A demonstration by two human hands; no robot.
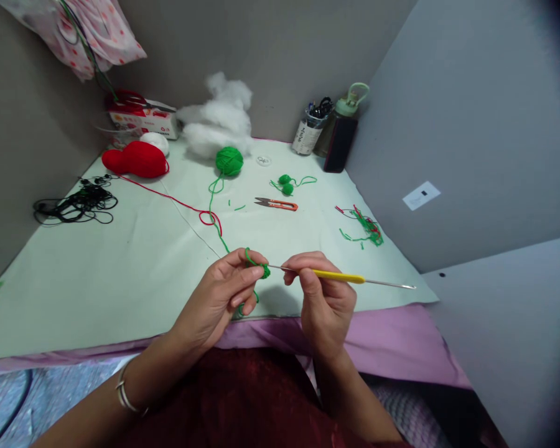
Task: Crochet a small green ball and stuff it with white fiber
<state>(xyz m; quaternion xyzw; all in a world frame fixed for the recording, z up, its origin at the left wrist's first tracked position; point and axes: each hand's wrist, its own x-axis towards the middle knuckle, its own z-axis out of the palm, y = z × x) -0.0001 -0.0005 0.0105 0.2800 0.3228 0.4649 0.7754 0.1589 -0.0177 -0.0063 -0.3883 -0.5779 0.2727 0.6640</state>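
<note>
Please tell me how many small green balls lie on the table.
2: the rear small green ball and the front small green ball, close together beyond the orange-handled thread snips. Others may be hidden.

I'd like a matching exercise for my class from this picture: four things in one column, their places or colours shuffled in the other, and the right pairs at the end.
Things
1. Crochet hook
2. Small crocheted piece
3. Thread snips
4. Large yarn ball

Places and colours
A. Orange-handled, lying on the table
B. Green, in front of the white stuffing
C. Yellow-handled, held in the right hand
D. Green, pinched in the left hand

Right pairs
1-C, 2-D, 3-A, 4-B
</note>
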